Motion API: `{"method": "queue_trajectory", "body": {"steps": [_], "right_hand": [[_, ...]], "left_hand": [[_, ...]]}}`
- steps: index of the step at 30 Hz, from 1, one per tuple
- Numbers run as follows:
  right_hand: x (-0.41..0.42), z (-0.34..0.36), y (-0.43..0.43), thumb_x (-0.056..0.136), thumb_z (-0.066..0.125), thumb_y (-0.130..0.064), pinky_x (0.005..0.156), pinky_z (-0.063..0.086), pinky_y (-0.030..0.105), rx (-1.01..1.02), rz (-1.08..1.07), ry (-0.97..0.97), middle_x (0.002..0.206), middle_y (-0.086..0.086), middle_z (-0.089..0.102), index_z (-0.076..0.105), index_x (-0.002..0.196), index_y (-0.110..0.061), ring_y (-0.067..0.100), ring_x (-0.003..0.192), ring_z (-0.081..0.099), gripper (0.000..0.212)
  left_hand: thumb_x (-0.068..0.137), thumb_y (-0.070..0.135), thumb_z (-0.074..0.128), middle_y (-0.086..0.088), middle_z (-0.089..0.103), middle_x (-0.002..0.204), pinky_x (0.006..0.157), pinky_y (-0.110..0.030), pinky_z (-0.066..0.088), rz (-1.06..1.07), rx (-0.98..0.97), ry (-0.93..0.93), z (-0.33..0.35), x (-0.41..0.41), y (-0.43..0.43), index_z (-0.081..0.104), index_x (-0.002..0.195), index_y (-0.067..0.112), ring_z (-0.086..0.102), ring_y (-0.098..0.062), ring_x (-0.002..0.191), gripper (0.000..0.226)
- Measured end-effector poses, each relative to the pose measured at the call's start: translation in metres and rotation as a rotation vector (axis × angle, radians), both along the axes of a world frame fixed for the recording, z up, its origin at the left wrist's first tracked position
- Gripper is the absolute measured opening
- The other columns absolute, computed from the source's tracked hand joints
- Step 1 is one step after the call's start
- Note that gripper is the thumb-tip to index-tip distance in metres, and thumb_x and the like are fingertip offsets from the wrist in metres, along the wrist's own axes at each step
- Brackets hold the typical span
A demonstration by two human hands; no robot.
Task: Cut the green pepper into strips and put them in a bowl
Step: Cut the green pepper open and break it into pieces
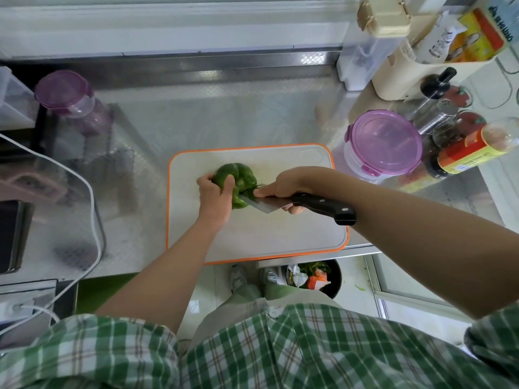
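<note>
A whole green pepper lies on the white cutting board with an orange rim. My left hand grips the pepper from its near left side, fingers curled over it. My right hand holds a knife by its black riveted handle. The broad blade points left and its edge is pressed into the pepper's right side. No bowl for the strips is identifiable in view.
A clear container with a purple lid stands right of the board, with sauce bottles and shakers behind it. A purple-lidded jug stands back left. A white cable crosses the left counter. A bin sits on the floor below.
</note>
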State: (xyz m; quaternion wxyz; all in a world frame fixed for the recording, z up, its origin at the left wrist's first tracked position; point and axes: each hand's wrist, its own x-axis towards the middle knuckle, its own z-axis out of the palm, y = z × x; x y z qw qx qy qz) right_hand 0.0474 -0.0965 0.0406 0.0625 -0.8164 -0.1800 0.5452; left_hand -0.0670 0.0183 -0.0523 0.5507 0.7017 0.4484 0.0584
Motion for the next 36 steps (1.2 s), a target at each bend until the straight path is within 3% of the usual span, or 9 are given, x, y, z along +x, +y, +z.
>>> {"method": "queue_trajectory", "body": {"steps": [3, 6, 8, 10, 15, 20, 25, 30, 36], "right_hand": [[0.000, 0.003, -0.002, 0.091, 0.047, -0.060, 0.060, 0.041, 0.027, -0.020, 0.147, -0.122, 0.059, 0.006, 0.056, 0.052, 0.067, -0.009, 0.020, 0.054, 0.054, 0.057], [0.001, 0.005, -0.005, 0.090, 0.045, -0.063, 0.064, 0.039, 0.030, -0.022, 0.264, -0.206, 0.061, 0.005, 0.058, 0.054, 0.067, -0.011, 0.024, 0.065, 0.057, 0.057], [0.000, 0.009, -0.005, 0.092, 0.046, -0.057, 0.071, 0.037, 0.031, -0.002, 0.338, -0.249, 0.064, 0.004, 0.054, 0.050, 0.065, -0.012, 0.025, 0.071, 0.054, 0.053], [-0.001, 0.015, -0.004, 0.094, 0.048, -0.051, 0.069, 0.036, 0.030, 0.029, 0.369, -0.276, 0.063, 0.003, 0.048, 0.044, 0.061, -0.013, 0.022, 0.065, 0.048, 0.050], [0.009, 0.025, -0.003, 0.094, 0.053, -0.042, 0.049, 0.027, 0.027, 0.114, 0.357, -0.405, 0.064, 0.001, 0.045, 0.040, 0.065, -0.014, 0.022, 0.062, 0.047, 0.042], [0.020, 0.031, -0.009, 0.093, 0.053, -0.041, 0.048, 0.026, 0.025, 0.134, 0.367, -0.506, 0.064, 0.001, 0.044, 0.046, 0.072, -0.009, 0.023, 0.067, 0.049, 0.039], [0.019, 0.029, -0.008, 0.092, 0.053, -0.047, 0.050, 0.027, 0.028, 0.083, 0.327, -0.414, 0.060, 0.002, 0.050, 0.048, 0.062, -0.013, 0.015, 0.054, 0.046, 0.046], [0.009, 0.027, -0.006, 0.094, 0.052, -0.042, 0.048, 0.027, 0.025, 0.098, 0.312, -0.362, 0.064, 0.002, 0.044, 0.040, 0.063, -0.013, 0.025, 0.069, 0.048, 0.044], [0.007, 0.032, -0.006, 0.097, 0.048, -0.037, 0.047, 0.025, 0.022, 0.080, 0.341, -0.375, 0.065, 0.002, 0.040, 0.035, 0.063, -0.014, 0.024, 0.071, 0.047, 0.043]], "left_hand": [[0.093, 0.031, 0.059, -0.008, 0.050, 0.111, 0.081, -0.033, 0.044, -0.065, 0.079, 0.097, 0.012, 0.002, 0.015, 0.031, 0.116, 0.010, 0.057, -0.030, 0.104, 0.042], [0.088, 0.040, 0.064, -0.004, 0.054, 0.115, 0.075, -0.036, 0.052, -0.208, 0.050, 0.184, 0.021, 0.006, 0.032, 0.029, 0.141, 0.023, 0.060, -0.031, 0.099, 0.067], [0.085, 0.050, 0.065, 0.003, 0.057, 0.117, 0.062, -0.033, 0.052, -0.340, 0.034, 0.257, 0.025, 0.008, 0.038, 0.043, 0.137, 0.030, 0.061, -0.025, 0.095, 0.060], [0.084, 0.050, 0.067, 0.001, 0.061, 0.117, 0.063, -0.036, 0.057, -0.352, 0.055, 0.225, 0.026, 0.010, 0.040, 0.052, 0.124, 0.027, 0.063, -0.025, 0.096, 0.049], [0.088, 0.029, 0.066, -0.004, 0.059, 0.116, 0.058, -0.033, 0.054, -0.139, -0.028, 0.013, 0.027, 0.018, 0.027, 0.039, 0.117, 0.022, 0.063, -0.027, 0.097, 0.040], [0.084, 0.021, 0.064, -0.014, 0.041, 0.133, 0.069, -0.040, 0.060, 0.061, -0.185, -0.017, 0.018, 0.018, 0.022, 0.026, 0.114, 0.020, 0.055, -0.029, 0.112, 0.048], [0.085, 0.017, 0.060, -0.010, 0.029, 0.139, 0.080, -0.044, 0.059, 0.126, -0.372, -0.059, 0.016, 0.019, 0.019, 0.021, 0.142, 0.038, 0.050, -0.033, 0.116, 0.072], [0.080, 0.027, 0.069, -0.012, 0.042, 0.131, 0.094, -0.039, 0.049, -0.023, -0.075, 0.104, 0.016, 0.019, 0.014, 0.027, 0.133, 0.018, 0.052, -0.029, 0.111, 0.068], [0.077, 0.044, 0.076, -0.007, 0.047, 0.118, 0.092, -0.046, 0.052, -0.062, -0.006, 0.208, 0.018, 0.015, 0.015, 0.027, 0.117, 0.010, 0.058, -0.029, 0.105, 0.072]]}}
